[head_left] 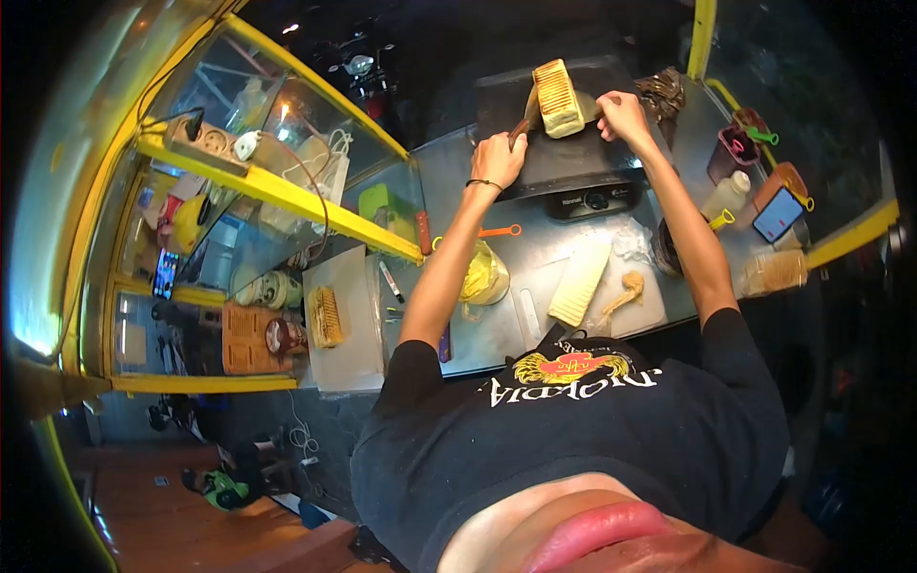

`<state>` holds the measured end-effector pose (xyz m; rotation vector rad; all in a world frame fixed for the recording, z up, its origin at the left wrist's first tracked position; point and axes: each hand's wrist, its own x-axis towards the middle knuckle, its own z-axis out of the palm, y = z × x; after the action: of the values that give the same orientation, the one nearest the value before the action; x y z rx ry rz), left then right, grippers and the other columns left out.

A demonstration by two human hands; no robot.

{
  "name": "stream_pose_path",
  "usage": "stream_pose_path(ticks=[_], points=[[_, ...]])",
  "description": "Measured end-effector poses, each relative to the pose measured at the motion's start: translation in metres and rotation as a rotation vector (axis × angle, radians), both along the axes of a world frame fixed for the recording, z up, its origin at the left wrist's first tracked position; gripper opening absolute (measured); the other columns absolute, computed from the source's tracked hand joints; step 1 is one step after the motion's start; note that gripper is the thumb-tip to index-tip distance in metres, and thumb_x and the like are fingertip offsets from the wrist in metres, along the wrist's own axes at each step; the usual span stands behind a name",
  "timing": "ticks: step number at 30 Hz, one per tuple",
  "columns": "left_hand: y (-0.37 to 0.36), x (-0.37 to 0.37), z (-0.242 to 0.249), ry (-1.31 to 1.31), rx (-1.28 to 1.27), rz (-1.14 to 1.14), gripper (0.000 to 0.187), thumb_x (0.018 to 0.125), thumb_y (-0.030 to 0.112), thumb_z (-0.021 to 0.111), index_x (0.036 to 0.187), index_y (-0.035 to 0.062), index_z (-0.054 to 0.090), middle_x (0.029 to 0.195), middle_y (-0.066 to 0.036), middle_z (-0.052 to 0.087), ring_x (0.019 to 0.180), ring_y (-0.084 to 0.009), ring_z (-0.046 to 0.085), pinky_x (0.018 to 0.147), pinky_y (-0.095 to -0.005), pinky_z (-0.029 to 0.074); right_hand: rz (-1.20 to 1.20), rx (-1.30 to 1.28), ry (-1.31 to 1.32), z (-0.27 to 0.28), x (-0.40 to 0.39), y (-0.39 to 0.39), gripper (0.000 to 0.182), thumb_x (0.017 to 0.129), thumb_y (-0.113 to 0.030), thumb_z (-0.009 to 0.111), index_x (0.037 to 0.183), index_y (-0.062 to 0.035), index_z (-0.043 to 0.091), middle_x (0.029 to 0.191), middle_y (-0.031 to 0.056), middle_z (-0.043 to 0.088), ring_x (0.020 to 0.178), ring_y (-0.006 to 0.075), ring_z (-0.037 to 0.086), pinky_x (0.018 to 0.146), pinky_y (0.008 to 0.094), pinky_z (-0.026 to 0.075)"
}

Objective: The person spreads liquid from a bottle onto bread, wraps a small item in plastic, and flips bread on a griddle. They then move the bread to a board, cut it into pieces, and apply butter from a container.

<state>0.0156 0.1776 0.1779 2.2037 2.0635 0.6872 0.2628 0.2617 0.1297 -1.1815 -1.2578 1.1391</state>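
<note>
A toasted loaf of bread [559, 99], grill-striped on its browned top and pale at the near end, is over the black griddle plate [544, 170]. My left hand [499, 159] is closed around the brown handle of a spatula [519, 132], whose blade runs up to the loaf's left side. On the loaf's other side, my right hand [622, 118] grips a second spatula [590, 105], its blade against the bread and its handle mostly hidden in my fingers. Below the plate sits the stove's front with its knob [597, 201].
Nearer me are a pale ridged bread slab [581, 282], a yellow-lined tub [485, 277] and a white spreader [528, 315]. Bottles, cups and a phone [778, 213] stand at right. Another striped loaf [325, 317] lies left, beside the yellow-framed glass case [277, 196].
</note>
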Motion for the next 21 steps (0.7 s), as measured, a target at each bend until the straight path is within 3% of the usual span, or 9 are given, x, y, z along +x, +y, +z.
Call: stream_pose_path(ticks=[1,3,4,8,10,11,13,20,21], points=[[0.0,-0.001,0.002,-0.009,0.007,0.023,0.047,0.09,0.041,0.051,0.088,-0.0036,0.066,0.084,-0.03,0.063,0.086,-0.0465,0.062,0.076,-0.0514,0.049,0.013,0.005,-0.002,0.002,-0.005,-0.001,0.028,0.086,-0.024,0.054,0.098,-0.0013,0.063,0.064,0.0124,0.063,0.05,0.0216,0.062,0.047,0.0343,0.05],[0.004,-0.002,0.009,0.011,-0.007,0.035,0.047,0.09,0.041,0.052,0.089,-0.0033,0.066,0.086,-0.03,0.064,0.086,-0.0465,0.062,0.078,-0.0513,0.049,-0.193,0.535,-0.554,0.007,-0.01,-0.004,0.028,0.084,-0.021,0.054,0.103,-0.0033,0.064,0.073,0.0181,0.066,0.068,0.0337,0.067,0.063,0.0416,0.052],[0.007,-0.005,0.008,0.03,-0.03,0.04,0.047,0.089,0.041,0.053,0.09,-0.003,0.067,0.087,-0.03,0.065,0.087,-0.0464,0.063,0.08,-0.0512,0.049,-0.09,0.37,-0.591,0.028,-0.012,-0.025,0.03,0.081,-0.024,0.058,0.102,-0.0047,0.065,0.089,0.0213,0.068,0.09,0.0423,0.064,0.08,0.0484,0.051],[0.018,-0.01,0.0,-0.055,0.01,0.02,0.048,0.089,0.042,0.053,0.089,-0.0038,0.067,0.088,-0.031,0.065,0.088,-0.0465,0.063,0.08,-0.0513,0.049,-0.064,0.461,-0.66,0.022,-0.016,-0.03,0.03,0.082,-0.025,0.057,0.103,-0.0047,0.065,0.087,0.0205,0.068,0.089,0.0407,0.065,0.078,0.0464,0.052],[0.015,-0.005,0.0,-0.083,0.006,0.05,0.049,0.089,0.042,0.052,0.09,-0.0044,0.067,0.088,-0.031,0.064,0.089,-0.0467,0.063,0.081,-0.0515,0.049,-0.108,0.272,-0.389,0.013,0.002,-0.025,0.029,0.083,-0.024,0.057,0.103,-0.0048,0.065,0.079,0.0181,0.069,0.072,0.0331,0.069,0.065,0.0408,0.054],[0.016,-0.004,-0.002,-0.091,0.013,0.063,0.049,0.089,0.042,0.052,0.09,-0.0046,0.067,0.089,-0.031,0.064,0.089,-0.0467,0.063,0.081,-0.0515,0.049,-0.05,0.076,-0.216,0.013,0.014,-0.027,0.03,0.086,-0.025,0.056,0.102,-0.0014,0.065,0.068,0.0146,0.066,0.051,0.021,0.064,0.048,0.0326,0.051],[0.019,-0.002,-0.006,-0.116,0.059,0.01,0.048,0.089,0.04,0.052,0.087,-0.0051,0.067,0.088,-0.032,0.063,0.087,-0.047,0.063,0.081,-0.0515,0.049,-0.006,-0.061,0.005,-0.006,0.028,-0.013,0.03,0.087,-0.025,0.055,0.097,0.0014,0.065,0.062,0.0109,0.063,0.04,0.0131,0.055,0.038,0.0263,0.045],[0.05,0.025,-0.027,-0.124,0.108,-0.056,0.049,0.089,0.041,0.051,0.084,-0.0055,0.068,0.085,-0.031,0.064,0.086,-0.0459,0.063,0.079,-0.0501,0.049,-0.006,-0.165,0.346,-0.021,0.014,0.031,0.021,0.085,-0.022,0.06,0.091,-0.002,0.059,0.064,0.008,0.059,0.046,0.0135,0.053,0.041,0.0269,0.047],[0.058,0.027,-0.032,-0.131,0.116,-0.06,0.049,0.089,0.041,0.051,0.083,-0.0042,0.068,0.083,-0.03,0.065,0.085,-0.0445,0.064,0.078,-0.049,0.05,-0.035,-0.109,0.313,-0.024,0.018,0.046,0.024,0.084,-0.02,0.06,0.092,0.0025,0.06,0.067,0.0131,0.062,0.046,0.0166,0.057,0.04,0.0299,0.05]])
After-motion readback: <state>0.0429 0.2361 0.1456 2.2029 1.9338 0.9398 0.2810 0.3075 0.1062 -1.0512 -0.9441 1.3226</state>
